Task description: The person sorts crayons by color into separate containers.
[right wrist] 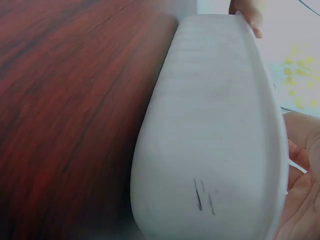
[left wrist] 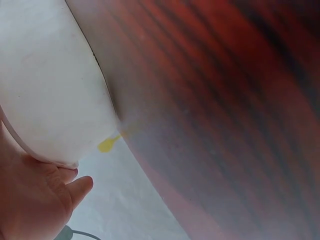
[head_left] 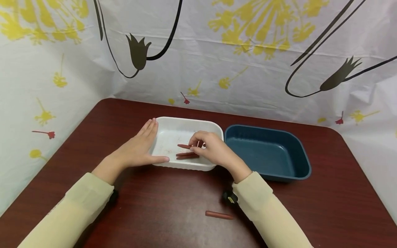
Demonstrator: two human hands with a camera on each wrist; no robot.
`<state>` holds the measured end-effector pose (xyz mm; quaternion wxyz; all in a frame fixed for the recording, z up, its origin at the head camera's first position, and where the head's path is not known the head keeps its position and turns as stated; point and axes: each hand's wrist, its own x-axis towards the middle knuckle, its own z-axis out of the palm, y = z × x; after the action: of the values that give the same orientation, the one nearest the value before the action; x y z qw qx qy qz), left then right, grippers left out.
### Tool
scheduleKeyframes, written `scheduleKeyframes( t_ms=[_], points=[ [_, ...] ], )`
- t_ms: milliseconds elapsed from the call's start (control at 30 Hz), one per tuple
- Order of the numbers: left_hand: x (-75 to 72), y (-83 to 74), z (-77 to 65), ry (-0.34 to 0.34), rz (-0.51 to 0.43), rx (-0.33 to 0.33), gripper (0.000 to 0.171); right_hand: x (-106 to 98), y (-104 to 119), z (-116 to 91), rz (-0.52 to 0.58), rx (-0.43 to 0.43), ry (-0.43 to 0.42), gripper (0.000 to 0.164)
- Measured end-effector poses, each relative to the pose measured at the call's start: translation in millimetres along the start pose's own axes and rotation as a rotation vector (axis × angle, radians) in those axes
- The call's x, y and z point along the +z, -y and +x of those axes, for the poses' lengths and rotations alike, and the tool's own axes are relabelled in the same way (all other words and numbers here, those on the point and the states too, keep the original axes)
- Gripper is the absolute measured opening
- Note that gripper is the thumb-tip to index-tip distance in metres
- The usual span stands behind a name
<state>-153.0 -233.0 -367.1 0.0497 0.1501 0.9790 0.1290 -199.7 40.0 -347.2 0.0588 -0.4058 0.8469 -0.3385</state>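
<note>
My left hand [head_left: 139, 144] rests spread against the left end of a white plastic tray [head_left: 187, 166], its fingers straight along the end rim and its thumb over the near rim. In the left wrist view, that hand [left wrist: 35, 200] lies against the tray's outer wall [left wrist: 55, 90]. Over the tray's right half, my right hand [head_left: 211, 146] pinches a reddish-brown crayon-like stick [head_left: 183, 146] with a tapered tip. Below it, more such sticks [head_left: 186, 156] lie side by side on the tray floor, their right ends partly behind the fingers.
A dark blue tray [head_left: 263, 151] stands right of the white one, close to its rim. Another reddish-brown stick [head_left: 219, 215] lies on the dark red table [head_left: 161, 203], near the right forearm. A patterned white cloth [head_left: 186, 62] hangs behind the table.
</note>
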Motion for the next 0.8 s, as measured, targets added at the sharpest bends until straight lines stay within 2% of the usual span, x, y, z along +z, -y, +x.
scheduleKeyframes(
  t_ms=[133,467,800],
  points=[
    [0.6,0.4,0.5,-0.004,-0.005,0.004,0.127,4,-3,9,-0.019,0.023,0.019,0.004],
    [-0.6,3.7,-0.9,0.003,0.001,0.002,0.127,19,-12,26,-0.069,0.184,0.087,0.003],
    [1.2,2.8,-0.9,-0.012,-0.021,0.019,0.127,24,-15,24,-0.212,0.207,0.115,0.007]
  ],
)
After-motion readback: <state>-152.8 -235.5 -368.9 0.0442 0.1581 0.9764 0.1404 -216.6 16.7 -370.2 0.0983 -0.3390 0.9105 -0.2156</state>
